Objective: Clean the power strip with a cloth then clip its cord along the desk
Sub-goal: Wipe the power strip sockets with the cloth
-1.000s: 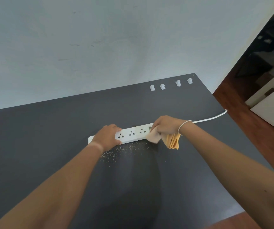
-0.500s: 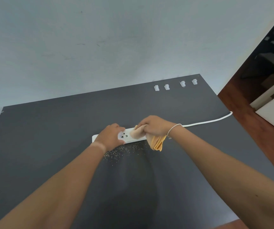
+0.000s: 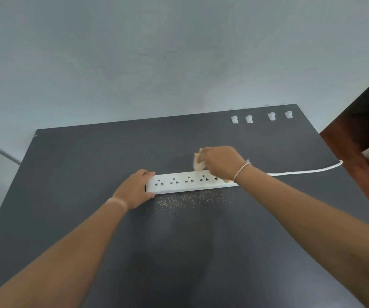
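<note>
A white power strip (image 3: 183, 182) lies across the middle of the dark desk (image 3: 90, 165), several sockets facing up. My left hand (image 3: 134, 190) grips its left end and holds it down. My right hand (image 3: 220, 162) is closed on a yellow-orange cloth (image 3: 198, 162) at the strip's right end, behind its far edge; most of the cloth is hidden by the hand. The white cord (image 3: 303, 171) runs from the strip's right end to the desk's right edge.
Several small white cable clips (image 3: 234, 119) sit in a row along the desk's back right edge. Fine crumbs (image 3: 185, 200) are scattered on the desk just in front of the strip. A pale wall stands behind; wooden floor (image 3: 357, 152) lies to the right.
My right hand with the cloth swept left along the strip, then back to the right end and up behind it. My left hand slid to the strip's left end, uncovering more sockets.
</note>
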Motion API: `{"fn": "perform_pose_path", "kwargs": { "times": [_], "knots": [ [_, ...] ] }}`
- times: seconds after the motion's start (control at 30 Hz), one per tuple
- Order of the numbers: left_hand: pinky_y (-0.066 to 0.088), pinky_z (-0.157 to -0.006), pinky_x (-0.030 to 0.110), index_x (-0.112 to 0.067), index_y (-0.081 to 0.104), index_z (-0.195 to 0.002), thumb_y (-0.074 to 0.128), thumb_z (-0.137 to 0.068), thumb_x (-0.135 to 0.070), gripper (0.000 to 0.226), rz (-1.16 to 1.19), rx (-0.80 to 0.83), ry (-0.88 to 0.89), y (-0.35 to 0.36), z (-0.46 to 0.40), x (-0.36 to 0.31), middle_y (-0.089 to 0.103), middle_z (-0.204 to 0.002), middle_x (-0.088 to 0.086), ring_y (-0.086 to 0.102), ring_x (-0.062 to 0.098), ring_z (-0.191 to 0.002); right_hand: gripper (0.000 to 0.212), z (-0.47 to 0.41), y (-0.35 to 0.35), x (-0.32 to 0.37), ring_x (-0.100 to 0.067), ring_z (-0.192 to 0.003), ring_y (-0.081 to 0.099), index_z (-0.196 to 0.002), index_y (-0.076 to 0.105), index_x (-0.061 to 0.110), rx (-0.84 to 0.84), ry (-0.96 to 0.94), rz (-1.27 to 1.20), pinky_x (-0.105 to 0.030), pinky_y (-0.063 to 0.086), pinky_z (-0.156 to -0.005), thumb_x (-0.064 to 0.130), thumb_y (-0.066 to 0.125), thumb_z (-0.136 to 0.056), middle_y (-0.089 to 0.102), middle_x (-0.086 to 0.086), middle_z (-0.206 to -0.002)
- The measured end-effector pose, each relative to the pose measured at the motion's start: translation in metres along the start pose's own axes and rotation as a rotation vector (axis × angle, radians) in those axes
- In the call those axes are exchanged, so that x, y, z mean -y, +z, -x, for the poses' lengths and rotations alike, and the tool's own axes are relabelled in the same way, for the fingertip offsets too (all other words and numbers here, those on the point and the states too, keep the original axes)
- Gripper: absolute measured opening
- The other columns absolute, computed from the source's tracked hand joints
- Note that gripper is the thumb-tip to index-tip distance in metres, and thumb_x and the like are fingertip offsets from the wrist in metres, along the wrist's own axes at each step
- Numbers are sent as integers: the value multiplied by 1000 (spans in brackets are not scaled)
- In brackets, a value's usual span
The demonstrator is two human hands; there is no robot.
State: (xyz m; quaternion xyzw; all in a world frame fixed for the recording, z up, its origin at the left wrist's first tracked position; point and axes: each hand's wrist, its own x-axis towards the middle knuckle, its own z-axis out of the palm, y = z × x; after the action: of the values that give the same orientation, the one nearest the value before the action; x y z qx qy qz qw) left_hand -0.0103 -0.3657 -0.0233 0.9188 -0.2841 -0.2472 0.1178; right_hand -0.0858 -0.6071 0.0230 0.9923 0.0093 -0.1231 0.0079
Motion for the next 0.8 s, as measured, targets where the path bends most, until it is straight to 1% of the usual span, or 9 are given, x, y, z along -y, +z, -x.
{"fn": "perform_pose_path", "kwargs": {
  "times": [0.07,0.17,0.23,0.33,0.47,0.57,0.63,0.73,0.8],
  "knots": [
    [35,-108,31,-16,29,-146,63,-84,-24,70,26,-5,-1,1,-1,2,35,-147,1,40,20,-132,51,-14,4,27,-26,-106,63,-123,53,28,-17,-145,-35,-34,49,-72,-2,40,-84,45,6,-144],
    [33,-108,29,-15,31,-145,65,-84,-24,71,48,-14,-7,2,0,6,35,-147,1,38,20,-133,50,-25,21,56,-26,-103,62,-125,51,28,55,-282,6,-32,48,-70,-1,43,-85,47,6,-140],
    [31,-108,28,-16,33,-144,67,-83,-23,71,73,-22,-5,2,-1,7,36,-147,1,37,19,-134,45,-21,22,48,-25,-102,63,-119,56,26,95,-261,42,-37,54,-75,0,46,-84,52,6,-135],
    [32,-107,27,-15,36,-142,68,-81,-21,69,126,-39,-6,3,-1,9,40,-144,0,39,18,-132,37,-13,4,19,-25,-103,63,-107,66,22,151,-139,115,-37,54,-79,7,41,-84,63,1,-119],
    [33,-106,30,-17,40,-140,69,-80,-23,68,126,-46,-8,3,-1,10,42,-142,0,40,21,-130,44,-23,-7,34,-24,-109,61,-118,60,26,47,-180,31,-37,54,-82,2,41,-85,57,3,-130],
    [37,-102,32,-18,46,-134,72,-77,-26,63,103,-50,-10,3,-3,12,48,-133,1,43,25,-124,47,-40,10,81,-25,-106,62,-126,48,29,62,-336,49,-35,52,-70,2,46,-86,49,3,-139],
    [37,-102,32,-18,46,-134,73,-77,-26,63,107,-51,-5,3,-3,13,48,-133,0,44,26,-123,47,-41,20,85,-27,-102,64,-127,48,28,89,-341,66,-32,46,-64,2,46,-87,46,6,-141],
    [33,-107,32,-19,40,-139,70,-79,-25,68,147,-49,-13,4,-2,14,44,-140,-1,39,23,-128,48,-22,18,44,-19,-116,58,-124,55,30,81,-274,23,-33,48,-81,5,41,-86,46,10,-143],
    [32,-107,32,-19,40,-140,70,-79,-24,68,157,-54,-6,5,-1,13,43,-141,-1,38,22,-129,46,-4,8,7,-18,-117,57,-117,60,31,145,-148,62,-33,47,-88,6,41,-84,54,9,-134]
  ]
}}
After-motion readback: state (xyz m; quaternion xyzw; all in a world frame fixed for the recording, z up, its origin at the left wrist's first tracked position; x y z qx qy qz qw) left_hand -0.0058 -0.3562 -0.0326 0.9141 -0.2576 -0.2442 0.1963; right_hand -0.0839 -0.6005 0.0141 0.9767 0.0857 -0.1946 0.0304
